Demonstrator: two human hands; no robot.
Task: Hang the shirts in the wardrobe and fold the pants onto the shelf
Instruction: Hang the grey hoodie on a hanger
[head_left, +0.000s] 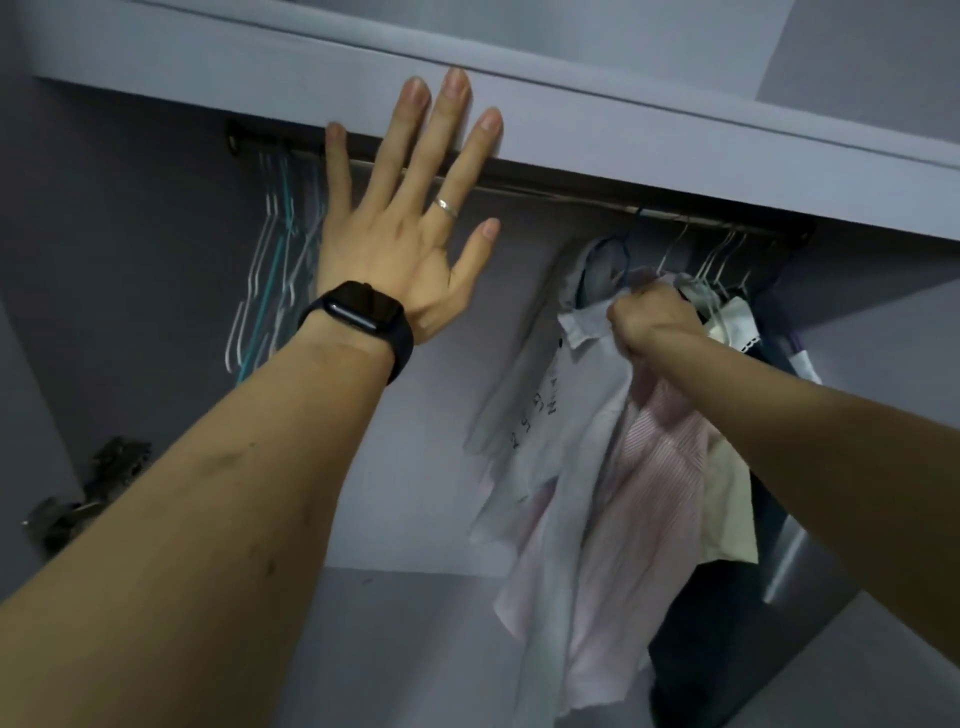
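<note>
The wardrobe's grey shelf board (623, 109) crossed the upper part of the frame, and the dark rail (545, 193) ran just under it, from upper left to the right. On the right half of the rail hung the shirts: a white shirt (576, 415) with dark print, beside it a pink striped shirt (662, 457), then a cream garment (727, 499) and a dark garment (717, 649) behind them. The left hand (410, 234) lay flat against the front edge of the board, at upper centre, fingers straight and spread, holding nothing. The right hand (652, 317) was curled into a fist at the top of the pink striped shirt, gripping it there — whether cloth or hanger, I could not tell. Empty wire hangers (275, 260) hung at the upper left of the rail. A black watch (358, 322) sat on the left wrist — a thin ring (447, 208) on one finger.
</note>
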